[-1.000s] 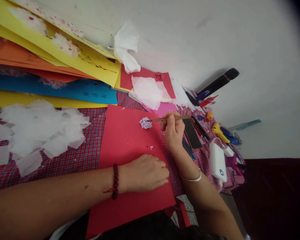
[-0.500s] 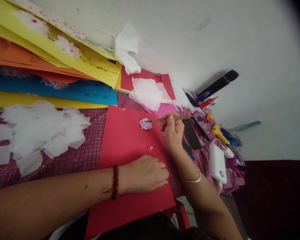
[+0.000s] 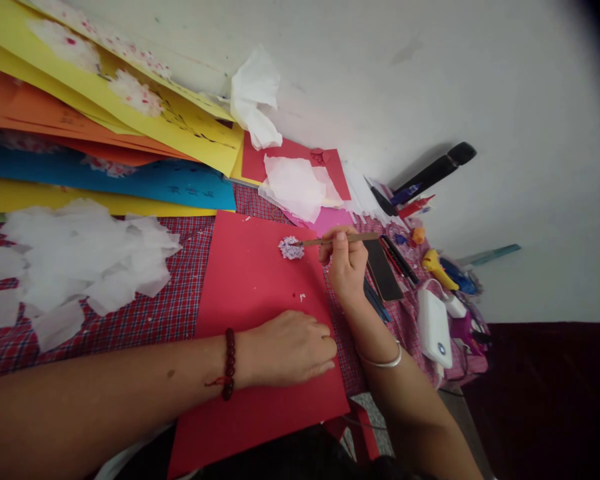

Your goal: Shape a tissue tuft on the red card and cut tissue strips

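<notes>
In the head view, my right hand [image 3: 347, 263] pinches a slim brown stick [image 3: 363, 237] that tapers to a narrow tip. That tip meets the right side of a small ruffled lilac-and-white flower-like cluster [image 3: 291, 249], which sits on a sheet of red paper [image 3: 250, 280]. Lower on the same sheet rests my left hand [image 3: 293, 348], back upward and fingers curled under; anything inside it is hidden. Between the left hand and the cluster lie a few tiny white and dark red scraps [image 3: 301, 297].
White tissue squares [image 3: 85, 257] are heaped on the checked cloth [image 3: 180, 267] at left. Behind them are coloured sheets [image 3: 190, 133] with tissue flowers. A dark phone [image 3: 384, 270], pens [image 3: 403, 259], a white power bank [image 3: 433, 327] and a yellow object [image 3: 437, 268] stand at right.
My hands and the stick stay almost in place, with the stick's tip still at the cluster. The view has shifted very slightly.
</notes>
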### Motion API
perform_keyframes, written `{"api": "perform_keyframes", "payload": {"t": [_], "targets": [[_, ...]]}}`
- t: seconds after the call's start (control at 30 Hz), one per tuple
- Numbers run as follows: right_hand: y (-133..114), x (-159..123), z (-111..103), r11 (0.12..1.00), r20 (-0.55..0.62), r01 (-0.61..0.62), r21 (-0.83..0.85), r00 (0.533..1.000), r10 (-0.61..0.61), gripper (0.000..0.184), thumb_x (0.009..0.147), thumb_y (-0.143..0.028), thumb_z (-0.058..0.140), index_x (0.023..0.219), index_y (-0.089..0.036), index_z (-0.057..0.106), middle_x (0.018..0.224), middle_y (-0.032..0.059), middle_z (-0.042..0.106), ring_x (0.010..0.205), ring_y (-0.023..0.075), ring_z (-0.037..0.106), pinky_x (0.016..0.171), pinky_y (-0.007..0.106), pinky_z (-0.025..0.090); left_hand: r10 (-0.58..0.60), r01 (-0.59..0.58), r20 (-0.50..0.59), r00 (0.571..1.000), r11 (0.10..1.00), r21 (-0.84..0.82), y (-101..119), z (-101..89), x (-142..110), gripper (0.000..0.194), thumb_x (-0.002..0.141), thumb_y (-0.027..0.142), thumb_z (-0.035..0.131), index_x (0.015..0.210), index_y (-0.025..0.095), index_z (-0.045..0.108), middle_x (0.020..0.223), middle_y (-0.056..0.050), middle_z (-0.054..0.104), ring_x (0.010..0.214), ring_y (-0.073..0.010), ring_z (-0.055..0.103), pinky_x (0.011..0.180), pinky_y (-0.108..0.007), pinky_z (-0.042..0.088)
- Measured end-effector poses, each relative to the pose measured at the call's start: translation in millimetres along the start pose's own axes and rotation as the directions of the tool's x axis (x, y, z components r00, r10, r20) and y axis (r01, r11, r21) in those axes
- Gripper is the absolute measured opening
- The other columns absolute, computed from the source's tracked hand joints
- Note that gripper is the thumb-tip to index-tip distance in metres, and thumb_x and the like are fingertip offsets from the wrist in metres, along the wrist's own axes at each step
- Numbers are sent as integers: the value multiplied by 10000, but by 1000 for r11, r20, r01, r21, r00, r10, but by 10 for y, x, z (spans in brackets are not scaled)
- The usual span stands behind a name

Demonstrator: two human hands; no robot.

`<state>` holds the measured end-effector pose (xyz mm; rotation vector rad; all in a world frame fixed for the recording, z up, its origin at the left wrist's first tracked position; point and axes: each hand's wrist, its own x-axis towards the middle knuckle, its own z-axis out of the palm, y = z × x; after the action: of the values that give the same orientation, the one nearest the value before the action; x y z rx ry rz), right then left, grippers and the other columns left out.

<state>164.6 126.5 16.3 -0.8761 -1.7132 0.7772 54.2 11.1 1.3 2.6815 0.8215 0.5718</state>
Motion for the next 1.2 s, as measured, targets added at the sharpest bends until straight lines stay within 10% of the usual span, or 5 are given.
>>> {"api": "perform_keyframes", "payload": {"t": [1.2], "targets": [[17, 11, -31, 998, -12, -21, -53, 1000, 20, 365, 993, -493, 444, 825, -194, 568, 508, -61, 519, 431, 90, 468, 458, 237, 361, 2, -2, 8, 1000, 1000, -17, 3, -15, 7, 215, 956, 311, 596, 790, 174, 608, 798, -22, 682, 708, -180, 615, 600, -334, 434]]}}
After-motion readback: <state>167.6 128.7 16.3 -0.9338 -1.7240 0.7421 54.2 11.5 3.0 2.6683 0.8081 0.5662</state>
